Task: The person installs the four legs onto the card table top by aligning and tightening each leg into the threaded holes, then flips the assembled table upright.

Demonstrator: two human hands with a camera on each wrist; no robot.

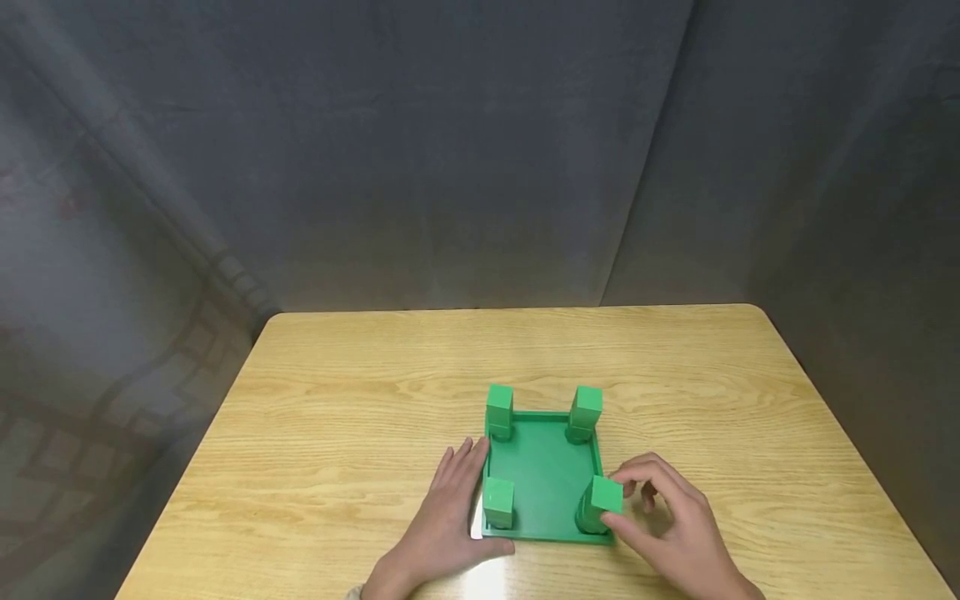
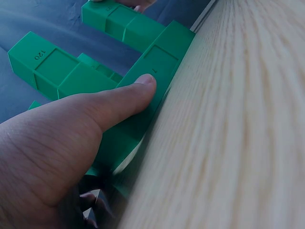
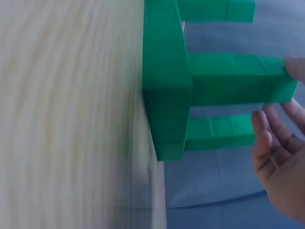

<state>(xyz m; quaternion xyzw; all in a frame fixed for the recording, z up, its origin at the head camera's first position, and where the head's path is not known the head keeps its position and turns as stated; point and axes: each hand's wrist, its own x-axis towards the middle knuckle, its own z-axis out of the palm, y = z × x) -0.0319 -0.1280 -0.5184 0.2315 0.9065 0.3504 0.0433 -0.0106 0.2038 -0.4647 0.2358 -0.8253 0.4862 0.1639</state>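
Note:
A green square tray (image 1: 543,479) with an upright green post at each corner sits on the table. My left hand (image 1: 450,521) lies along its left side with fingers extended, and in the left wrist view the thumb (image 2: 126,98) presses flat on the front wall. Close beside that hand stands the front-left post (image 1: 498,500), marked "120" in the left wrist view. With thumb and fingertips my right hand (image 1: 678,521) pinches the top of the front-right post (image 1: 606,493). That post leans slightly in the head view. The other fingers of this hand are loosely bent.
Two more posts rise at the back, the left one (image 1: 500,406) and the right one (image 1: 587,406). The light wooden table (image 1: 337,400) extends around the tray on all sides. Dark grey curtains (image 1: 450,167) hang behind and beside it.

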